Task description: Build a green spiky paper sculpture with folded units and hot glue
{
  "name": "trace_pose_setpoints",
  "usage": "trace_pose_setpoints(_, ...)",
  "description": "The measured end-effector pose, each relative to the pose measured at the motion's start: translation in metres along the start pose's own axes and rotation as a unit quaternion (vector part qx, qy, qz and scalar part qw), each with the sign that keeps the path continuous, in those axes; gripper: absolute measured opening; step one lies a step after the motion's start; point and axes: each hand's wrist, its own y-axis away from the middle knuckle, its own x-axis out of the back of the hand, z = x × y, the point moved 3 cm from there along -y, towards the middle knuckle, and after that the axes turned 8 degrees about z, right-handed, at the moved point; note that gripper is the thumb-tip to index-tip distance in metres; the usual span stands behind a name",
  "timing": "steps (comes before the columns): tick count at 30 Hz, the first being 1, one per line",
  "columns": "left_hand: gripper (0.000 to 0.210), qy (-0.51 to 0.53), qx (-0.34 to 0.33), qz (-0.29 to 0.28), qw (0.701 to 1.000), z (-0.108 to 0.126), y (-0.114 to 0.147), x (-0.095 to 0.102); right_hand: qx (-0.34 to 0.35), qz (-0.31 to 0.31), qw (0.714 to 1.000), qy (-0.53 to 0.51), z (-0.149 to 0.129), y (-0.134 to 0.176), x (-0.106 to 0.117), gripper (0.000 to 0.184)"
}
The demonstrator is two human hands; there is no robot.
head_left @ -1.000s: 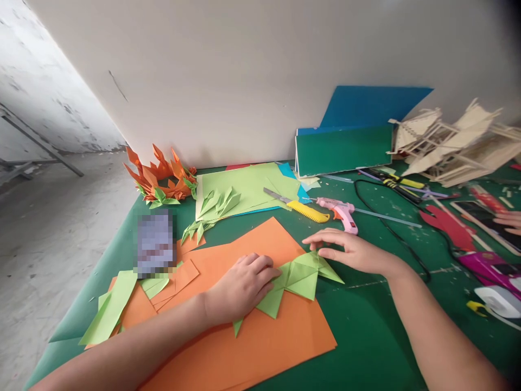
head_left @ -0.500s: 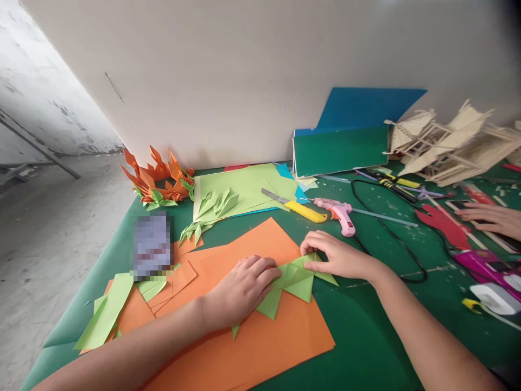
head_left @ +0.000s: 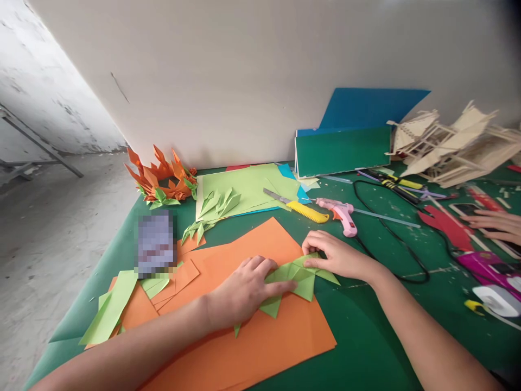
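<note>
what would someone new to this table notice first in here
Probably the spiky orange paper ring with green leaves at the back left. Next, the bare hands in the middle: the left hand on folded green paper over large orange sheets, the right hand pinching that paper further right. Then the pale wooden model at the back right, beside a green board.

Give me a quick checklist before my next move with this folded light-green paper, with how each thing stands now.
1. Left hand touching the folded light-green paper piece: ok.
2. Right hand on the piece's right part: ok.
3. Piece wholly over the large flat orange paper sheet: not ok, right tip overhangs.
4. Yellow-handled metal utility knife blade retracted: not ok, exposed.
5. Pink plastic glue gun cool: cannot tell.
</note>
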Motion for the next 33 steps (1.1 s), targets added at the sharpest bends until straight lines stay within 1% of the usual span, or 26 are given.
trace_pose_setpoints(3, 0.085, -0.002, 0.009, -0.010, 1.000, -0.001, 0.000, 0.000, 0.018, 0.039, 0.998, -0.038, -0.007, 0.002, 0.003, 0.023)
trace_pose_setpoints(5, 0.087, 0.003, 0.009, -0.012, 1.000, -0.001, 0.000, 0.000, 0.045, 0.044, 0.996, -0.059, -0.014, 0.004, 0.003, 0.022)
trace_pose_setpoints(7, 0.086, 0.008, 0.011, -0.015, 1.000, -0.001, 0.000, 0.000, 0.085, 0.024, 0.994, -0.061, -0.020, 0.005, -0.001, 0.018)
trace_pose_setpoints(9, 0.084, 0.007, 0.013, -0.018, 1.000, -0.001, 0.000, 0.000, 0.126, -0.002, 0.991, -0.041, -0.025, 0.005, -0.006, 0.013)
trace_pose_setpoints(11, 0.082, 0.004, 0.014, -0.020, 1.000, -0.001, 0.000, 0.000, 0.152, -0.015, 0.988, -0.009, -0.028, 0.004, -0.011, 0.015)
trace_pose_setpoints(13, 0.081, 0.004, 0.015, -0.020, 1.000, -0.001, 0.000, 0.000, 0.166, -0.012, 0.986, 0.029, -0.028, 0.005, -0.014, 0.019)
trace_pose_setpoints(17, 0.076, 0.008, 0.013, 0.001, 1.000, -0.002, 0.001, -0.001, 0.183, 0.017, 0.979, 0.091, -0.031, 0.015, -0.018, 0.025)
trace_pose_setpoints(21, 0.066, 0.011, 0.013, 0.019, 1.000, -0.001, 0.001, 0.000, 0.184, 0.052, 0.975, 0.110, -0.031, 0.026, -0.022, 0.024)
trace_pose_setpoints(24, 0.057, 0.013, 0.020, 0.027, 0.999, 0.000, 0.000, 0.002, 0.182, 0.051, 0.974, 0.128, -0.029, 0.028, -0.026, 0.024)
trace_pose_setpoints(28, 0.035, 0.047, 0.022, 0.051, 0.997, 0.000, -0.002, 0.007, 0.182, 0.060, 0.972, 0.140, -0.029, 0.027, -0.027, 0.024)
trace_pose_setpoints(33, 0.031, 0.067, 0.021, 0.069, 0.995, 0.000, -0.001, 0.008, 0.181, 0.064, 0.971, 0.142, -0.032, 0.027, -0.027, 0.026)
